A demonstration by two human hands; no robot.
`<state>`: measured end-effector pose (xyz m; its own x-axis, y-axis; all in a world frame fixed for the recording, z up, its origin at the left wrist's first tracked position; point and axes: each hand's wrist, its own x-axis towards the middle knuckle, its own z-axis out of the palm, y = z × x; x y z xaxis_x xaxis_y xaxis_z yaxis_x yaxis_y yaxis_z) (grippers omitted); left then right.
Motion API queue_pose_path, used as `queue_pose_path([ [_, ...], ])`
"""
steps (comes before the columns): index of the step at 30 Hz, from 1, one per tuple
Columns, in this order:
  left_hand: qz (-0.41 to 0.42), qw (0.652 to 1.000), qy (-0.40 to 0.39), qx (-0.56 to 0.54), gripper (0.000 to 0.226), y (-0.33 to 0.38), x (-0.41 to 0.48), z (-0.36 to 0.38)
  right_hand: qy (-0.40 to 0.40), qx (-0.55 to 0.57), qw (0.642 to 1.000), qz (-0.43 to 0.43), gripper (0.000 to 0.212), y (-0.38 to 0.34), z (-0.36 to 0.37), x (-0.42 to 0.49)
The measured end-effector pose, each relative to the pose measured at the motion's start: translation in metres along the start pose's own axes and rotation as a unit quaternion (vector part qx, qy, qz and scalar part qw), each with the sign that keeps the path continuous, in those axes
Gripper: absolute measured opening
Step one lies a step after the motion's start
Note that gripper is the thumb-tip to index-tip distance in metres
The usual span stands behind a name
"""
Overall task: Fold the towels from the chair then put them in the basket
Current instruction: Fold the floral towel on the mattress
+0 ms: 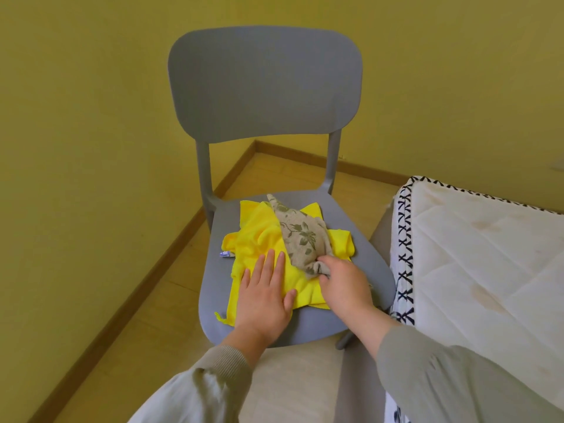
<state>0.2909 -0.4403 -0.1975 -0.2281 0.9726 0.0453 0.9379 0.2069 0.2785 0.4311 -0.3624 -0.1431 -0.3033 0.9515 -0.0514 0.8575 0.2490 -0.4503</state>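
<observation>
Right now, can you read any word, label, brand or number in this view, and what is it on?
Tag at the left edge of the yellow towel: purple print, too small and blurred to read.
Black marks along the mattress edge: a cross-stitch pattern, not letters.
Chair, flowered towel, wall: no text.

On the chair (pixel 262 87) seat, the patterned towel (pixel 300 233) and the flat left hand (pixel 262 294) cover much of the yellow towel (pixel 259 236). The right hand (pixel 341 282) has its fingertips buried in the patterned towel's bunched end, so I can't see them. The tag (pixel 225 254) at the yellow towel's left edge is too small to read. Right of the chair, the mattress (pixel 488 254) runs off frame.
</observation>
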Motion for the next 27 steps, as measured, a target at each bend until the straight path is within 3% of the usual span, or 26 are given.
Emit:
queue_pose_path([
  [3, 0.001, 0.999, -0.034, -0.003, 0.071, -0.001, 0.002, -0.007, 0.018, 0.052, 0.998, 0.021, 0.036, 0.001, -0.012, 0.0],
  [6, -0.011, 0.998, -0.045, -0.046, 0.075, 0.004, 0.001, -0.025, 0.07, 0.148, 0.986, 0.03, 0.02, -0.003, -0.038, -0.003],
  [9, -0.017, 0.996, 0.02, -0.087, 0.078, 0.016, -0.001, -0.052, 0.073, 0.223, 0.972, 0.021, 0.021, -0.012, -0.068, -0.008],
  [14, 0.045, 0.982, 0.105, -0.152, 0.076, 0.053, -0.006, -0.109, 0.07, 0.299, 0.952, 0.003, 0.011, -0.031, -0.13, -0.027],
  [22, 0.102, 0.941, 0.154, -0.283, 0.037, 0.127, -0.046, -0.204, 0.053, 0.378, 0.923, -0.042, 0.007, -0.05, -0.23, -0.085],
  [27, 0.161, 0.917, 0.271, -0.242, 0.034, 0.16, -0.084, -0.26, -0.01, 0.384, 0.921, -0.066, 0.027, -0.059, -0.286, -0.133],
])
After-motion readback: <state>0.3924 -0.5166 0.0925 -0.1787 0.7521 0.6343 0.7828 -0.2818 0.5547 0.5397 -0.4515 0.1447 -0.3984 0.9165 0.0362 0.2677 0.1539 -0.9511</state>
